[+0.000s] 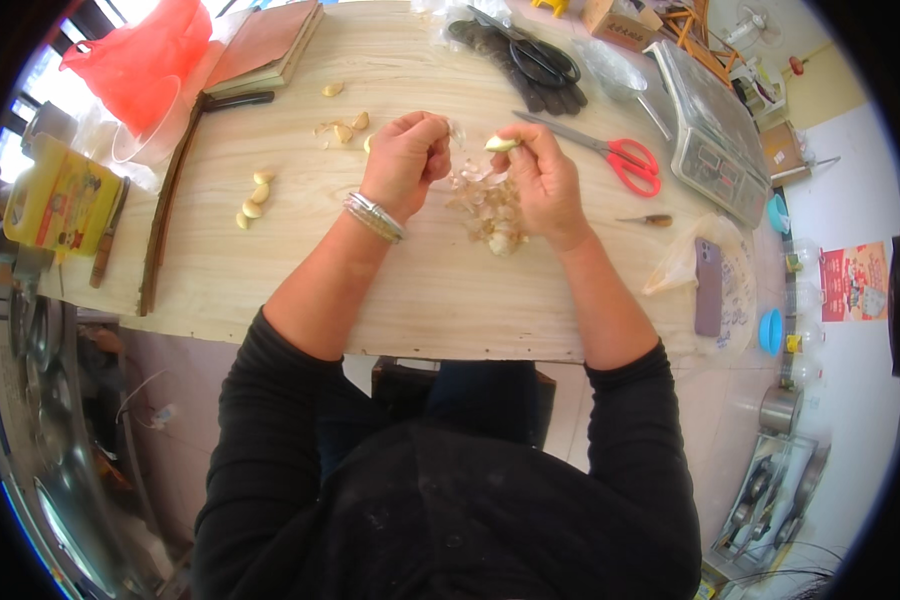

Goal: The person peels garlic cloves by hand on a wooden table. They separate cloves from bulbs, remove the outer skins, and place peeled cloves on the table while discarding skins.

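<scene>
Between the thumb and fingers of my right hand (pixel 546 184) is a pale garlic clove (pixel 499 143), partly bare of skin. My left hand (pixel 405 161) is curled, pinching a thin scrap of garlic skin (pixel 457 133) to the left of that clove. A loose heap of papery garlic peel (pixel 489 206) lies on the table between and below the hands. Several smooth, pale cloves (pixel 252 207) lie in a short row at the left. Beyond my left hand are a few cloves in brownish skin (pixel 343 133), and another clove (pixel 333 89) sits farther back.
Red-handled scissors (pixel 631 166) and a small wooden-handled knife (pixel 654 220) lie to the right on the wooden table (pixel 300 300). Farther right are a digital scale (pixel 716 127) and a phone (pixel 708 285) on a plastic bag. Black scissors (pixel 541 61) rest on dark gloves (pixel 487 56) behind.
</scene>
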`<state>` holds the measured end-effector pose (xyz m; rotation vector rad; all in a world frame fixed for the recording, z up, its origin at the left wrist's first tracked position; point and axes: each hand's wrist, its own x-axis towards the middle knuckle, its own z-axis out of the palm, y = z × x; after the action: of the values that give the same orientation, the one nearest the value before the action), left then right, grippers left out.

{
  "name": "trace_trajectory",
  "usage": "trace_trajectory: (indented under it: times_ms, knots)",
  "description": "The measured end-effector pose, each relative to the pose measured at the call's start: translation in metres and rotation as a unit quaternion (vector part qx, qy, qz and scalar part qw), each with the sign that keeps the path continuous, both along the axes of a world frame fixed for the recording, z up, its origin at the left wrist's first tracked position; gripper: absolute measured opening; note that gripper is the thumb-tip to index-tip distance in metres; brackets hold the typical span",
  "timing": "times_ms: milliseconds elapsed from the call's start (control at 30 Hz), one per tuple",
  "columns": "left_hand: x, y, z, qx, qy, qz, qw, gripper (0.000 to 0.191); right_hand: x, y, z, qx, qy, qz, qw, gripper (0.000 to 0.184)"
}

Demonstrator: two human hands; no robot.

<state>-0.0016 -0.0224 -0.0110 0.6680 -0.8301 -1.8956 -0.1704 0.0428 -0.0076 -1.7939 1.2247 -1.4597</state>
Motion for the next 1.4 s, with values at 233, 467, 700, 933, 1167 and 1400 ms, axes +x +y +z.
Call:
trace_trajectory:
  times_ms: [233, 467, 700, 933, 1167, 1400]
  knots:
    - [-0.004, 0.011, 0.011, -0.059, -0.191, -0.02, 0.98, 0.012, 0.0, -0.001, 0.0, 0.018, -0.011, 0.007, 1.0, 0.013]
    - [-0.002, 0.014, 0.016, -0.075, -0.171, -0.12, 0.975, 0.013, 0.0, -0.001, 0.005, -0.001, 0.048, 0.001, 0.999, 0.015]
    - [-0.003, 0.015, 0.012, -0.095, -0.198, -0.123, 0.968, 0.014, 0.0, -0.002, 0.007, -0.047, 0.083, 0.003, 0.995, 0.017]
    - [-0.003, 0.012, 0.009, -0.099, -0.186, -0.137, 0.968, 0.014, -0.002, -0.002, 0.008, -0.07, 0.115, 0.003, 0.991, 0.019]
    - [-0.003, 0.012, 0.009, -0.115, -0.172, -0.14, 0.968, 0.015, -0.003, -0.002, 0.001, 0.093, -0.093, 0.042, 0.99, 0.017]
    - [-0.004, 0.016, 0.01, -0.156, -0.162, -0.129, 0.966, 0.014, -0.008, -0.003, 0.0, 0.107, -0.06, 0.039, 0.992, 0.022]
